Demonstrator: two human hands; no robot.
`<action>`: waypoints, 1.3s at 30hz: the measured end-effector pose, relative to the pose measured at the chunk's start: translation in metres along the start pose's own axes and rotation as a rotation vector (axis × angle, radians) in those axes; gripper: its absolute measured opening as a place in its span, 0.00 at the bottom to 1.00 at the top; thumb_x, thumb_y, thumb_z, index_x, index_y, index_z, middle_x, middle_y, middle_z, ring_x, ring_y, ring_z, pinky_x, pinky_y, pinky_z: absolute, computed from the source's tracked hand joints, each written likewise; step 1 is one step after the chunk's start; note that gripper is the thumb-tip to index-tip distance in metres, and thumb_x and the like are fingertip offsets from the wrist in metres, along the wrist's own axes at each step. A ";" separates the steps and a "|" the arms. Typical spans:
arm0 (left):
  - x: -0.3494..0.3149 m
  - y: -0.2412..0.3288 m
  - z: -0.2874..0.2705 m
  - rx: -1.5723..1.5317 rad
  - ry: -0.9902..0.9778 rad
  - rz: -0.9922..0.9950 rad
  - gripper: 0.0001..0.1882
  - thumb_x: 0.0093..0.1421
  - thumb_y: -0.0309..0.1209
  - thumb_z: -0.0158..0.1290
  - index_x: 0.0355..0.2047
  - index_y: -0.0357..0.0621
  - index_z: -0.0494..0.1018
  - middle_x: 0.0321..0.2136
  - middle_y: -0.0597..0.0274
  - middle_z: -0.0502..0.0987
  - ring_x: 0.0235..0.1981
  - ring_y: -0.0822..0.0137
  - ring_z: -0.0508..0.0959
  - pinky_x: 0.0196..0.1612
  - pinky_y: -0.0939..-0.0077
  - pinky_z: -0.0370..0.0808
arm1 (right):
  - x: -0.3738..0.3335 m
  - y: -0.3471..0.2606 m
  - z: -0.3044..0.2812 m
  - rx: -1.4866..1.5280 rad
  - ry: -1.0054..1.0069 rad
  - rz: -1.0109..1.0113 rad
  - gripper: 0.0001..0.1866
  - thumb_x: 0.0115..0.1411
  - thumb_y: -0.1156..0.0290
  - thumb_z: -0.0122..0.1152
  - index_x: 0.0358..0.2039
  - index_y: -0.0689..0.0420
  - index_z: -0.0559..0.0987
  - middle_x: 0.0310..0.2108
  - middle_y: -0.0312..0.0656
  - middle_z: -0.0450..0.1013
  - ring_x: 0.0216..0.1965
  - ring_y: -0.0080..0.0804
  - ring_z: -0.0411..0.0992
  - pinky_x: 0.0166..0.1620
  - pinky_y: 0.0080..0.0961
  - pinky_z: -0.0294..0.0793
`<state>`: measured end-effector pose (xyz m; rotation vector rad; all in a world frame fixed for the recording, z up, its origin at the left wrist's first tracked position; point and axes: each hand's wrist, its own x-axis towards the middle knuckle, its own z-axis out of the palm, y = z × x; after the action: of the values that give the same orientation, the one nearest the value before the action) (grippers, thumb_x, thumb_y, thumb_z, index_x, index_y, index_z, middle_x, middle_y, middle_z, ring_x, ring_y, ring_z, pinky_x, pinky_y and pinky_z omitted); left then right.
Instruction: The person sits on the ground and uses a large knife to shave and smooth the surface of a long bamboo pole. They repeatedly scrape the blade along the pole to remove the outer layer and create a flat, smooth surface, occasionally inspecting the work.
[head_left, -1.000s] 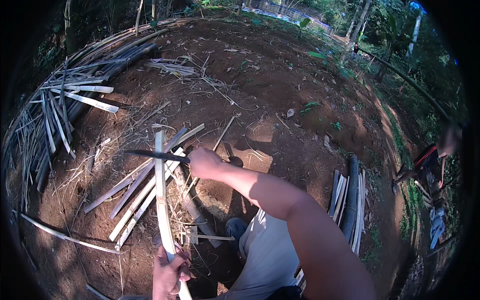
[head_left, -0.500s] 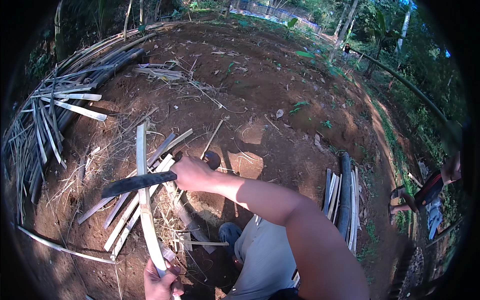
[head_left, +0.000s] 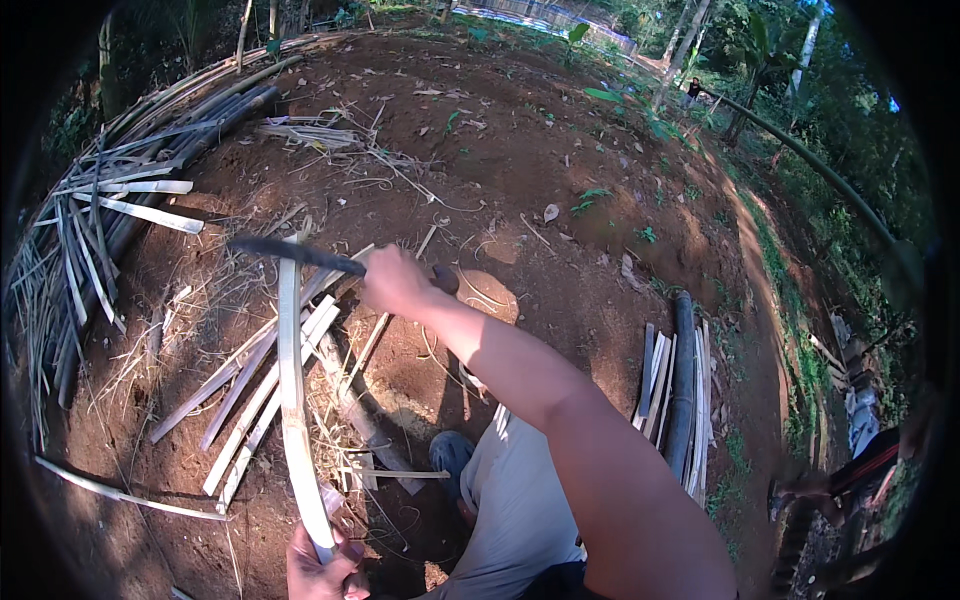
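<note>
Here, a heap of grey, round bamboo poles (head_left: 222,130) lies left of the long, flat, pale bamboo strip (head_left: 293,410); a dark, narrow metal knife (head_left: 302,253) crosses the strip's far end, clasped by the fingers of the right hand (head_left: 394,282); those of the left hand (head_left: 318,568) pinch its near end.

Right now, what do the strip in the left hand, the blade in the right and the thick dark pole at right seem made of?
Strip: likely split bamboo, bare finish; pale, slim, flat-faced. Blade: probably steel, dull finish; dark, thin, long, though blur hides detail. Pole: perhaps unsplit bamboo, fairly smooth; rounded and cane-like, but the look leaves it open.
</note>
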<state>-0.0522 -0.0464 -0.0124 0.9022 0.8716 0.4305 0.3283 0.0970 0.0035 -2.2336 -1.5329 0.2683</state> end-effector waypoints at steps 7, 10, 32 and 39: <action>0.013 0.010 0.026 -0.160 0.130 0.075 0.13 0.56 0.15 0.51 0.35 0.45 0.63 0.14 0.66 0.64 0.07 0.77 0.61 0.07 0.82 0.57 | 0.020 0.070 -0.006 -0.010 0.141 0.220 0.13 0.52 0.69 0.58 0.32 0.65 0.81 0.35 0.61 0.77 0.42 0.55 0.76 0.47 0.42 0.76; 0.026 0.026 0.031 -0.279 0.171 0.023 0.08 0.61 0.23 0.52 0.36 0.46 0.63 0.13 0.69 0.59 0.07 0.77 0.60 0.08 0.82 0.58 | 0.016 0.036 0.003 0.126 0.098 0.134 0.09 0.50 0.69 0.60 0.24 0.63 0.78 0.29 0.59 0.76 0.37 0.55 0.76 0.42 0.42 0.75; 0.076 0.046 0.040 -0.195 0.349 0.278 0.26 0.70 0.50 0.37 0.58 0.45 0.65 0.22 0.70 0.63 0.14 0.79 0.60 0.15 0.84 0.58 | -0.057 -0.126 0.016 0.632 -0.468 -0.307 0.24 0.64 0.52 0.57 0.27 0.63 0.76 0.13 0.43 0.70 0.17 0.36 0.73 0.26 0.38 0.70; 0.090 0.062 0.068 -0.254 0.298 0.383 0.25 0.69 0.48 0.42 0.55 0.42 0.66 0.26 0.64 0.70 0.18 0.74 0.67 0.24 0.78 0.68 | -0.041 -0.130 0.008 0.776 -0.263 -0.284 0.25 0.59 0.52 0.61 0.19 0.63 0.73 0.15 0.47 0.71 0.20 0.37 0.73 0.28 0.38 0.71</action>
<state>0.0576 0.0136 0.0183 0.7785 0.8884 1.0053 0.2003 0.1010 0.0509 -1.3996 -1.4954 0.9167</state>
